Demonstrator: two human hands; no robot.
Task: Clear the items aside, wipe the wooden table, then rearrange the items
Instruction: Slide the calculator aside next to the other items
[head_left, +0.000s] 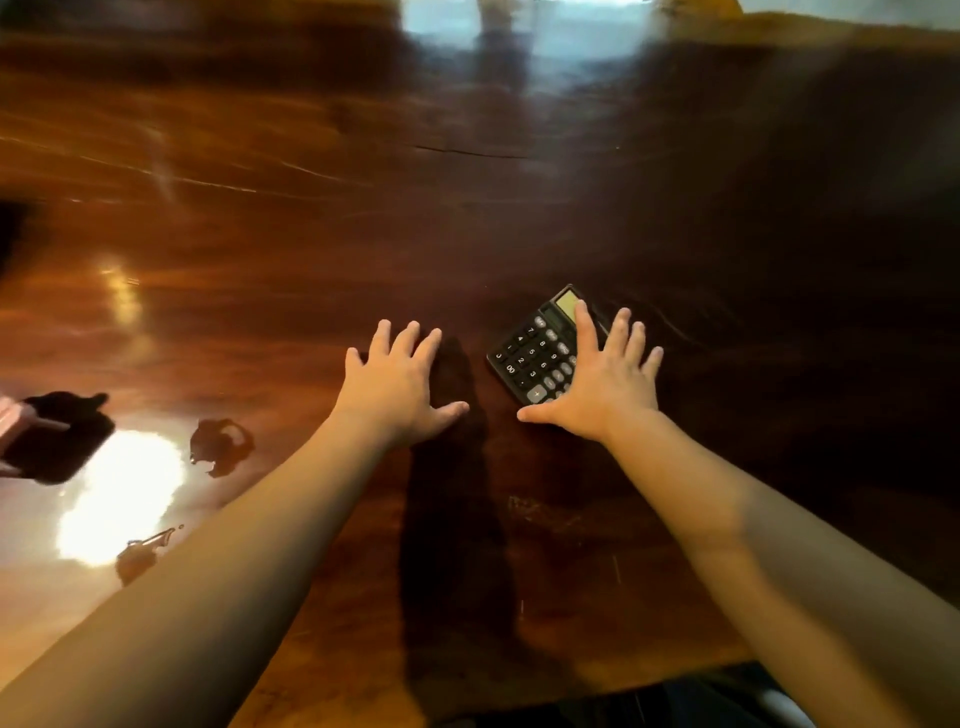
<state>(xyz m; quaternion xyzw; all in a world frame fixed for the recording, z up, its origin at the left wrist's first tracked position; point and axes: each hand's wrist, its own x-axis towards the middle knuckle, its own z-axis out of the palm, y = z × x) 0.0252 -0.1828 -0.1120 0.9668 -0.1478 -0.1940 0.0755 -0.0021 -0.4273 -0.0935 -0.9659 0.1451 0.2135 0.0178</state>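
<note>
A black calculator (535, 353) with grey keys and a small screen lies tilted on the dark glossy wooden table (467, 208), near its middle. My right hand (602, 374) rests flat with fingers spread over the calculator's right edge, the index finger reaching the screen. My left hand (400, 384) lies flat on the bare wood to the calculator's left, fingers apart, holding nothing.
A pink-edged object (15, 421) with a dark shadow pokes in at the left edge. Two small dark items (221, 447) (143, 551) lie near the bright glare at lower left. The table's near edge (571, 680) runs along the bottom.
</note>
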